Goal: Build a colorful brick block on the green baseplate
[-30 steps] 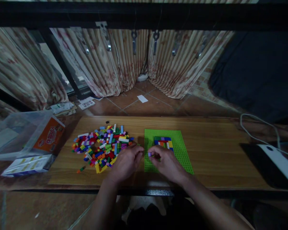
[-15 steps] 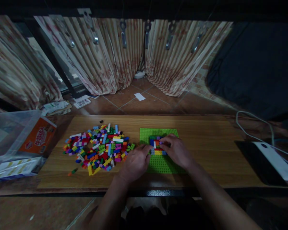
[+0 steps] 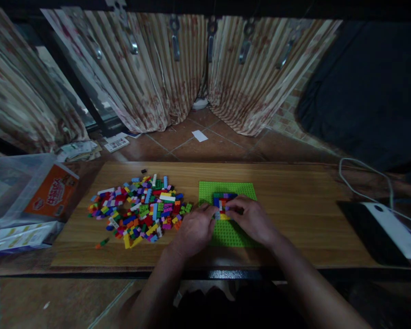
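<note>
A green studded baseplate (image 3: 229, 237) lies on the wooden table, bearing a low brick structure (image 3: 221, 197) with blue, green, purple, red, white and yellow parts. My left hand (image 3: 197, 228) has its fingers curled together, and their tips press against the left edge of this structure. From the right, my right hand (image 3: 251, 217) pinches a small purple brick (image 3: 227, 209) just over the structure's middle. Whether that brick touches the bricks below I cannot tell. The right fingers hide the structure's right side.
Left of the baseplate spreads a pile of loose coloured bricks (image 3: 140, 210). A clear plastic bin (image 3: 17, 183) and a flat box (image 3: 23, 237) stand at the far left. On the right are a black-and-white flat object (image 3: 373, 233) and a white cable (image 3: 366, 162).
My right fingertips have shifted slightly left and down over the structure with the small purple brick. My left hand stays at the structure's left edge. The camera view has shifted slightly.
</note>
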`<act>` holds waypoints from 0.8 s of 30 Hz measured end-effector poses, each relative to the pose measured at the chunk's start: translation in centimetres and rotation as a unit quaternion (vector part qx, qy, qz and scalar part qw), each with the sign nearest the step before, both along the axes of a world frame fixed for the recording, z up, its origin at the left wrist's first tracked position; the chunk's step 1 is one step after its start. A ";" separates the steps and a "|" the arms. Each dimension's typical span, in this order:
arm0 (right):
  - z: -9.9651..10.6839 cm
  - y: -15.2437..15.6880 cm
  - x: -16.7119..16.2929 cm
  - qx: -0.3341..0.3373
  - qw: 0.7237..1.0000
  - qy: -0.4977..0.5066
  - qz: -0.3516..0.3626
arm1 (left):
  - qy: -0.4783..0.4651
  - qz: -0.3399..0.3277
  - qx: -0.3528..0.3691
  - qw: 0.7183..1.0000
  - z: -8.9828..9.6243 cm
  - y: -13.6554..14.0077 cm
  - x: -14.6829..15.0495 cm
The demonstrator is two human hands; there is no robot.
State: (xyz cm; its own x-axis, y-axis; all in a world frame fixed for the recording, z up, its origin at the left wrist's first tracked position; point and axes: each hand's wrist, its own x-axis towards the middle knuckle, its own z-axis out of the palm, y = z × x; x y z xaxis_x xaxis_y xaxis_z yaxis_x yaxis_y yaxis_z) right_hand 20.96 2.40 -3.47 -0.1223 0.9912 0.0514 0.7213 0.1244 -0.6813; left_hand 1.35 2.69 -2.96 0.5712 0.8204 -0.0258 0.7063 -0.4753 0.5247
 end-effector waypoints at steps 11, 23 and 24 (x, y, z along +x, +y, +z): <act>-0.9 0.5 -0.9 -0.023 0.999 0.032 -0.022 | -0.003 -0.003 -0.001 1.000 -0.1 -0.1 0.0; 0.0 0.5 -1.0 -0.035 0.999 -0.026 -0.013 | -0.004 -0.008 0.008 1.000 0.0 -0.2 -0.1; 0.0 0.5 -1.0 -0.034 0.999 -0.028 -0.015 | -0.005 -0.009 0.009 1.000 0.0 -0.2 -0.2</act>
